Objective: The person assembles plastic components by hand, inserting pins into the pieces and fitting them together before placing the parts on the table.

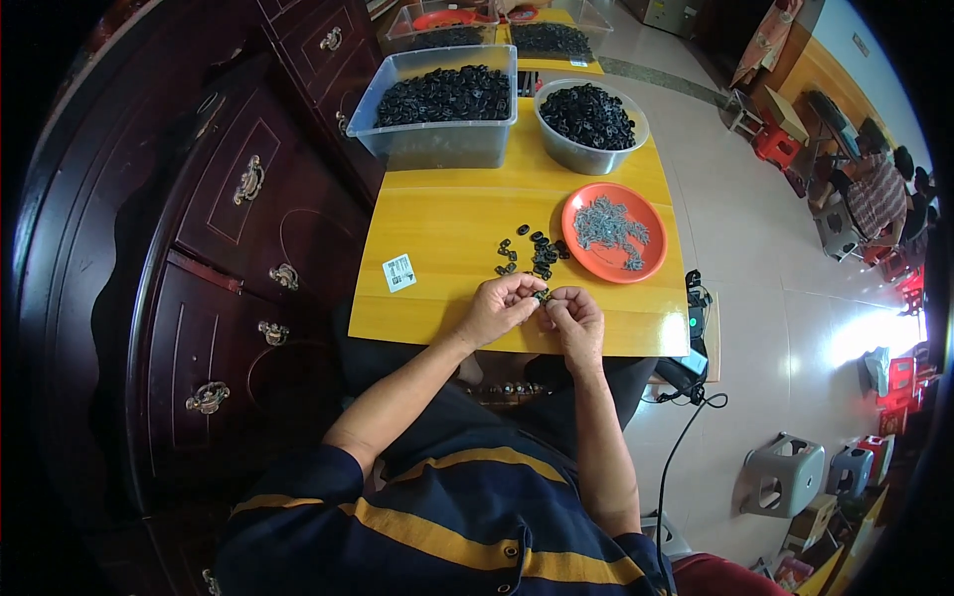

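Observation:
Both hands meet near the front edge of the yellow table, fingertips pinched close together. Between them shows a small black piece, partly hidden by the fingers. My left hand grips it from the left, and my right hand pinches at its right end; whatever else the right fingers hold is too small to make out. Just beyond the hands lies a loose group of small black oval parts. To their right, an orange-red plate carries a heap of small grey pieces.
A clear plastic bin and a round tub, both full of black parts, stand at the table's far side. A white label card lies left. Dark wooden drawers flank the left; a black cable hangs right. Stools stand on the floor.

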`<action>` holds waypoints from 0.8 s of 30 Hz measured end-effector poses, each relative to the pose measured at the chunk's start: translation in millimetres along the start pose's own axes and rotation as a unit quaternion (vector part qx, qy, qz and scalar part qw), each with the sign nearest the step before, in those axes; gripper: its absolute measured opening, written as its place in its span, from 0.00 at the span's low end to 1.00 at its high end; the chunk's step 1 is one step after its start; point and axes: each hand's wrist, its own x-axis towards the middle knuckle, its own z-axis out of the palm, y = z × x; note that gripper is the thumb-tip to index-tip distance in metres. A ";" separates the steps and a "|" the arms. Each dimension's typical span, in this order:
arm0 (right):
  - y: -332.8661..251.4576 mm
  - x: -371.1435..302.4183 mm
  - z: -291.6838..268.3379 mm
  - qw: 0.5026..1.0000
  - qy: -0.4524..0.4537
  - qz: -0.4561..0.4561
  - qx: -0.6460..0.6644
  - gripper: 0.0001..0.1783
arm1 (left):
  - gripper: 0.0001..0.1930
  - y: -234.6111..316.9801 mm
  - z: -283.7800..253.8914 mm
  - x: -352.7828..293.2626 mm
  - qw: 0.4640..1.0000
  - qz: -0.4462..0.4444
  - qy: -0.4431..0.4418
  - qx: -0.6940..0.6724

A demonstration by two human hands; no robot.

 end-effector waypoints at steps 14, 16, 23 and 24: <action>0.9 -1.8 0.8 1.000 0.003 -0.005 0.008 0.04 | 0.12 1.4 -1.5 -1.6 1.000 -0.008 -0.013 0.004; -0.9 -2.4 1.2 1.000 0.001 -0.011 0.014 0.05 | 0.12 1.6 -1.4 -1.1 1.000 -0.006 -0.012 0.001; -1.3 -1.3 0.7 1.000 0.010 -0.016 0.019 0.06 | 0.11 10.0 4.0 -0.8 0.995 0.038 0.012 0.095; -1.4 -1.7 0.8 1.000 0.009 -0.024 0.019 0.06 | 0.11 14.1 5.3 -1.0 0.989 0.056 0.020 0.135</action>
